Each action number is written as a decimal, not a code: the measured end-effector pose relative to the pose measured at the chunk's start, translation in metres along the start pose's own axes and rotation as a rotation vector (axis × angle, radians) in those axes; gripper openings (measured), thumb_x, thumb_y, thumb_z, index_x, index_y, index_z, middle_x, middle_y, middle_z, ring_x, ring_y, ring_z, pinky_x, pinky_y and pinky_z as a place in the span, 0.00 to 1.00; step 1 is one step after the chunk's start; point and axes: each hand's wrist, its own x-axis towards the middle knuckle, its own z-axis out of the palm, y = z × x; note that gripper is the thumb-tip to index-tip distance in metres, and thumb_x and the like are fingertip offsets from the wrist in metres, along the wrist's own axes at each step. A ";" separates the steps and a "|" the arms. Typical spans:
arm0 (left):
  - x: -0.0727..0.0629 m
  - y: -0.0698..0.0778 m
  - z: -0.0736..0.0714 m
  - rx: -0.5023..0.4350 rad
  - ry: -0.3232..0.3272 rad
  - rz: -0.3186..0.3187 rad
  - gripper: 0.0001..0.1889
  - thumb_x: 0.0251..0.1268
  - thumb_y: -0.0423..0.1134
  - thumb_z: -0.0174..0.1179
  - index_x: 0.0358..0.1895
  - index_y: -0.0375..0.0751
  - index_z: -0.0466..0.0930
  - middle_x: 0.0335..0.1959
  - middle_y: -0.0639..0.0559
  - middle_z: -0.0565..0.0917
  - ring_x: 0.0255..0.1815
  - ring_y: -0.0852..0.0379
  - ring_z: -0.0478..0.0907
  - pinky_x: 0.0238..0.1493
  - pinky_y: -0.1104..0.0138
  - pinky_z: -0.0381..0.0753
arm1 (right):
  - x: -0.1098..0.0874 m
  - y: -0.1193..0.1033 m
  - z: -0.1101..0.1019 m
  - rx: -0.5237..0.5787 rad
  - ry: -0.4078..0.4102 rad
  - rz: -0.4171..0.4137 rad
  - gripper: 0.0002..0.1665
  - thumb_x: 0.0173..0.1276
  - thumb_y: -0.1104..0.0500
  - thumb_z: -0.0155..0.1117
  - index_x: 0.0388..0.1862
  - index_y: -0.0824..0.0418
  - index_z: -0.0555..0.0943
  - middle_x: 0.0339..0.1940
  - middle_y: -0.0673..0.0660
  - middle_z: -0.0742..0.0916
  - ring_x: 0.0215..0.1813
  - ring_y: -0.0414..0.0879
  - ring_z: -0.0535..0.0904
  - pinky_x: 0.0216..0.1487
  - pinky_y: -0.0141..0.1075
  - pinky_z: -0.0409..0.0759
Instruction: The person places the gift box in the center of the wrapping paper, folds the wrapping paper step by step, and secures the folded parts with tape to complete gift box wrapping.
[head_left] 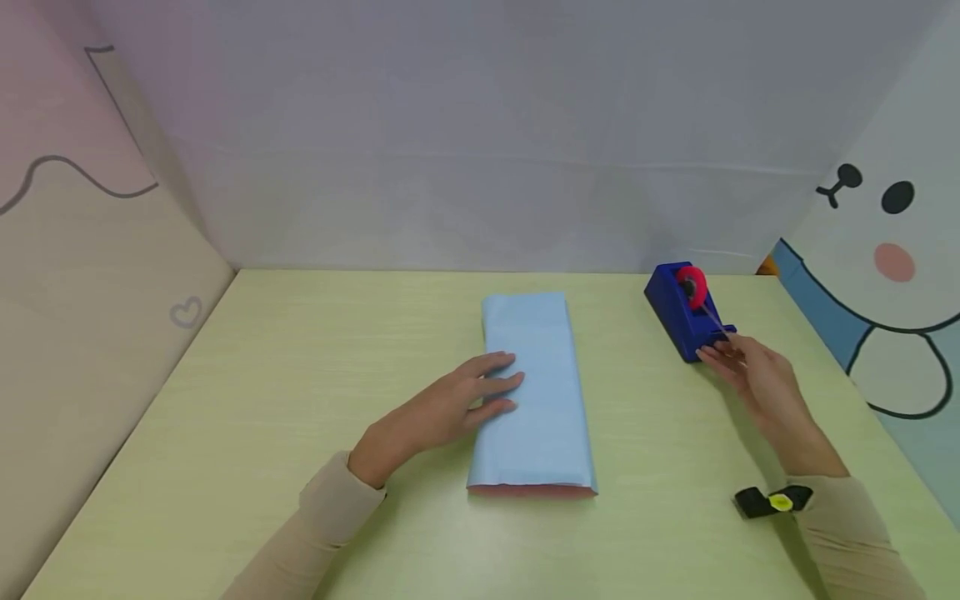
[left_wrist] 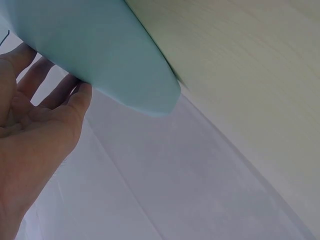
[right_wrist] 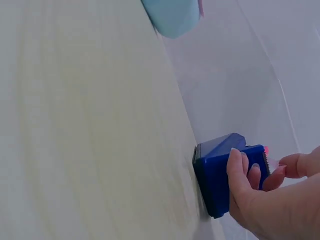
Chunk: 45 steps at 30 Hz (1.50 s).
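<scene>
Tape (right_wrist: 273, 163) pinched by fingers of the right hand (head_left: 761, 387) runs from a blue dispenser (head_left: 672, 317); under spread fingers of the left hand (head_left: 448, 404) lies blue paper (head_left: 542, 400).

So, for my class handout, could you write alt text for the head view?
A person's right hand pinches a tape strip at a blue desktop tape dispenser, while the left hand rests its fingertips on folded light-blue paper on a pale wood-grain table.
</scene>
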 end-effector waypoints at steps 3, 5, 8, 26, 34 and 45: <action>0.000 0.000 0.000 0.006 0.004 0.006 0.23 0.74 0.40 0.64 0.67 0.32 0.77 0.72 0.35 0.71 0.76 0.41 0.66 0.73 0.57 0.69 | 0.000 0.000 -0.003 0.219 -0.036 0.076 0.06 0.81 0.63 0.55 0.50 0.66 0.75 0.43 0.61 0.79 0.49 0.52 0.86 0.60 0.43 0.81; 0.000 0.000 0.000 0.009 0.005 0.008 0.24 0.74 0.40 0.64 0.67 0.32 0.77 0.72 0.35 0.71 0.76 0.42 0.66 0.73 0.58 0.69 | 0.001 0.000 -0.005 0.354 -0.045 0.126 0.05 0.81 0.66 0.53 0.50 0.66 0.74 0.43 0.62 0.79 0.50 0.55 0.86 0.63 0.44 0.80; 0.000 0.000 0.000 0.015 0.010 0.015 0.24 0.74 0.40 0.64 0.67 0.32 0.77 0.72 0.35 0.72 0.76 0.42 0.66 0.73 0.58 0.69 | 0.003 0.001 -0.006 0.495 -0.032 0.191 0.05 0.81 0.67 0.52 0.51 0.66 0.73 0.43 0.62 0.79 0.51 0.57 0.85 0.65 0.44 0.78; 0.001 -0.003 0.002 0.040 0.020 0.039 0.23 0.74 0.40 0.64 0.66 0.31 0.78 0.71 0.34 0.72 0.75 0.41 0.67 0.72 0.57 0.71 | 0.006 -0.004 0.003 0.533 0.055 0.277 0.08 0.79 0.69 0.53 0.52 0.61 0.71 0.44 0.59 0.79 0.50 0.49 0.80 0.69 0.45 0.76; 0.000 -0.002 0.001 0.024 0.020 0.035 0.23 0.74 0.40 0.64 0.66 0.31 0.77 0.72 0.34 0.72 0.76 0.41 0.66 0.72 0.57 0.69 | 0.008 -0.003 0.004 0.518 0.078 0.289 0.10 0.78 0.70 0.53 0.53 0.60 0.69 0.45 0.57 0.77 0.51 0.48 0.79 0.69 0.42 0.75; 0.001 -0.003 0.002 0.023 0.019 0.026 0.23 0.74 0.40 0.64 0.66 0.32 0.78 0.72 0.35 0.72 0.76 0.42 0.67 0.72 0.58 0.70 | 0.011 0.002 0.008 0.407 0.108 0.312 0.37 0.78 0.67 0.56 0.74 0.40 0.54 0.49 0.56 0.76 0.54 0.50 0.82 0.72 0.42 0.70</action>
